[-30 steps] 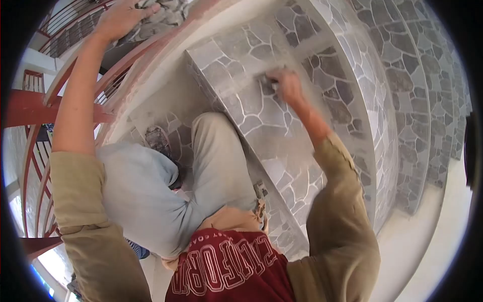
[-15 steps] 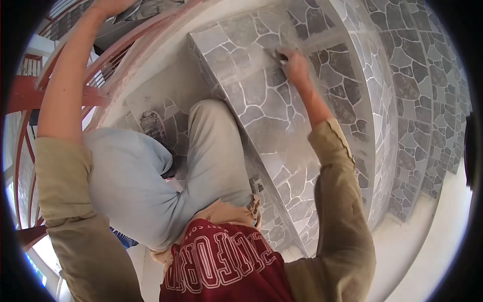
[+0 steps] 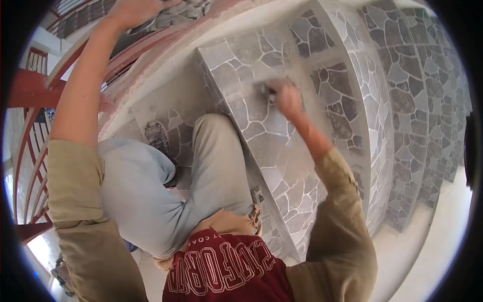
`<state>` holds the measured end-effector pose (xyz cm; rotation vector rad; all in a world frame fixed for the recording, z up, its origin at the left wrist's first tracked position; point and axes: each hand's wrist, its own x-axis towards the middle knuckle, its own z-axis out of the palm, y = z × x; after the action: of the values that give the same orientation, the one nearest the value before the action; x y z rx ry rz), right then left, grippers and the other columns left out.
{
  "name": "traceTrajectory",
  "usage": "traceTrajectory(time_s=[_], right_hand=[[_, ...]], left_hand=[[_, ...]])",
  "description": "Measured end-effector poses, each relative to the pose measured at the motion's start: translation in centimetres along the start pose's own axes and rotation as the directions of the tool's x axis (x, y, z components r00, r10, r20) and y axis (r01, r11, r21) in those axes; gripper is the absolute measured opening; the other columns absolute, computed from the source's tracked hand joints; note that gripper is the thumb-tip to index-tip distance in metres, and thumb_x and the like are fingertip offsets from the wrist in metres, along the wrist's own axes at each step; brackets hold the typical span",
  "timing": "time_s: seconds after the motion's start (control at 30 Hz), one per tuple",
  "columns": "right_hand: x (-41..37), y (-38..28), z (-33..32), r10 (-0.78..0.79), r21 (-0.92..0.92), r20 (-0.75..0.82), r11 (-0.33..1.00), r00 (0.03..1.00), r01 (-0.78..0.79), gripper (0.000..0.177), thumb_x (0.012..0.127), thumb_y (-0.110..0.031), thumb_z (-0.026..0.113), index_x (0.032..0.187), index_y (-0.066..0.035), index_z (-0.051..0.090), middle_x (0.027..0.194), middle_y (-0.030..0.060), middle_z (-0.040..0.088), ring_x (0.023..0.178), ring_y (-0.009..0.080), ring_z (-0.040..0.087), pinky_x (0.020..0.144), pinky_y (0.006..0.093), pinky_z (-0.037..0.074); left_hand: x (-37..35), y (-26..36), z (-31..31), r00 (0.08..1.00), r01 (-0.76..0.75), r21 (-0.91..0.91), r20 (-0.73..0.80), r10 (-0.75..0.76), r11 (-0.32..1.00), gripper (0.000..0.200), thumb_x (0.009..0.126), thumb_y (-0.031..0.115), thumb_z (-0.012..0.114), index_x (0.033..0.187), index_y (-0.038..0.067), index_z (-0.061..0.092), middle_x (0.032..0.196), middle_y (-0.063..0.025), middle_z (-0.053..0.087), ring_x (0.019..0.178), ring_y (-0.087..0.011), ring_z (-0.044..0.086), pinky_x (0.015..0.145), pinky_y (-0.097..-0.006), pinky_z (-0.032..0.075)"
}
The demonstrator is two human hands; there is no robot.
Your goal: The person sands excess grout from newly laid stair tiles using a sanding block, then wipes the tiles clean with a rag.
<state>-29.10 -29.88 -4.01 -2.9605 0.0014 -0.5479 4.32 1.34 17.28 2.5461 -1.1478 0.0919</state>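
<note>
My right hand (image 3: 288,99) is closed around a small dark object (image 3: 266,91), blurred by motion, and presses it to the dusty surface of a stair tread (image 3: 251,65) with a stone pattern of grey pieces and pale joints. At the top left, my left hand (image 3: 138,11) reaches to the red railing (image 3: 151,38); its fingers are partly cut off by the frame edge. A crumpled grey patterned cloth or bag (image 3: 178,16) lies beside it.
More stone-patterned steps (image 3: 402,75) curve away on the right. Red metal railing bars (image 3: 30,176) stand at the left. My shoe (image 3: 158,137) rests on the lower tread, below the step's raised edge (image 3: 241,131). A pale wall (image 3: 397,251) is at lower right.
My right hand has moved down and slightly left over the tread with the dark object. My left arm appears further right, and the whole view has shifted a little.
</note>
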Motion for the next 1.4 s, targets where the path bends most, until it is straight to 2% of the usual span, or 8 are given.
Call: traceTrajectory(time_s=[0.13,0.57,0.83,0.9,1.03,1.13,1.3,1.4], right_hand=[[1.3,-0.2,-0.6,0.264,0.060,0.180,0.958,0.948,-0.279,0.029,0.085,-0.014,0.061,0.110,-0.012,0.075,0.109,0.0104,0.074,0.104,0.0342,0.067,0.096,0.0525,0.046],[-1.6,-5.1,-1.4,0.203,-0.097,0.176,0.977,0.963,-0.188,0.051,0.071,-0.014,0.077,0.121,-0.016,0.071,0.127,0.0043,0.069,0.122,0.0291,0.060,0.104,0.0452,0.043],[2.5,-2.3,0.4,0.343,-0.205,0.164,0.929,0.925,-0.308,0.036,0.086,-0.011,0.060,0.120,-0.015,0.072,0.121,0.0099,0.070,0.119,0.0307,0.062,0.101,0.0485,0.044],[-0.3,-5.4,0.6,0.136,-0.166,0.143,0.980,0.980,-0.111,0.032,0.085,-0.009,0.060,0.114,-0.013,0.072,0.116,0.0115,0.071,0.115,0.0314,0.063,0.099,0.0507,0.044],[1.1,-1.7,0.2,0.304,0.139,0.277,0.926,0.912,-0.351,0.027,0.081,-0.011,0.062,0.106,-0.014,0.074,0.121,0.0120,0.069,0.123,0.0302,0.060,0.104,0.0561,0.041],[4.6,-0.8,0.0,0.541,-0.057,0.308,0.831,0.783,-0.553,0.027,0.076,-0.010,0.066,0.102,-0.013,0.074,0.119,0.0121,0.069,0.120,0.0306,0.062,0.101,0.0511,0.045],[1.0,-6.4,-0.1,0.048,-0.115,0.014,0.992,0.999,-0.046,0.026,0.079,-0.012,0.064,0.102,-0.013,0.075,0.106,0.0135,0.074,0.098,0.0342,0.070,0.088,0.0515,0.051],[3.2,0.9,1.3,0.438,-0.229,0.253,0.893,0.862,-0.387,0.027,0.083,-0.014,0.060,0.105,-0.016,0.075,0.115,0.0135,0.069,0.114,0.0329,0.064,0.095,0.0562,0.046]], left_hand=[[-0.5,-0.2,0.5,0.998,-0.063,-0.003,0.030,0.063,0.998,0.033,0.087,0.041,0.071,0.105,0.013,0.074,0.111,-0.0178,0.070,0.108,-0.0387,0.064,0.093,-0.0473,0.050],[-1.0,0.7,0.1,0.996,-0.083,0.080,-0.024,0.085,0.993,0.028,0.089,0.031,0.063,0.109,0.012,0.072,0.112,-0.0169,0.070,0.108,-0.0369,0.065,0.092,-0.0470,0.051],[-0.8,0.4,0.7,0.992,-0.119,0.076,-0.033,0.122,0.990,0.027,0.088,0.024,0.060,0.109,0.012,0.072,0.111,-0.0179,0.069,0.108,-0.0386,0.064,0.092,-0.0484,0.051],[-0.5,-0.2,0.5,0.994,-0.098,0.094,-0.047,0.103,0.991,0.027,0.087,0.023,0.061,0.110,0.012,0.072,0.111,-0.0178,0.070,0.108,-0.0387,0.064,0.092,-0.0486,0.051],[-0.9,-0.4,1.1,0.991,-0.121,0.059,-0.047,0.124,0.991,0.032,0.087,0.022,0.060,0.115,0.012,0.071,0.114,-0.0182,0.070,0.109,-0.0393,0.065,0.092,-0.0487,0.052],[-1.2,0.3,0.3,0.986,-0.152,0.077,-0.053,0.156,0.985,0.034,0.086,0.020,0.058,0.117,0.012,0.070,0.117,-0.0180,0.070,0.109,-0.0390,0.065,0.092,-0.0484,0.052],[-0.5,-2.0,1.5,0.988,-0.148,0.113,-0.020,0.151,0.983,0.037,0.085,0.022,0.058,0.120,0.014,0.069,0.119,-0.0167,0.068,0.113,-0.0373,0.063,0.093,-0.0478,0.052],[-1.9,0.7,0.5,0.982,-0.156,0.064,-0.099,0.161,0.986,0.037,0.086,0.021,0.058,0.120,0.014,0.069,0.116,-0.0166,0.069,0.112,-0.0364,0.064,0.094,-0.0472,0.051]])
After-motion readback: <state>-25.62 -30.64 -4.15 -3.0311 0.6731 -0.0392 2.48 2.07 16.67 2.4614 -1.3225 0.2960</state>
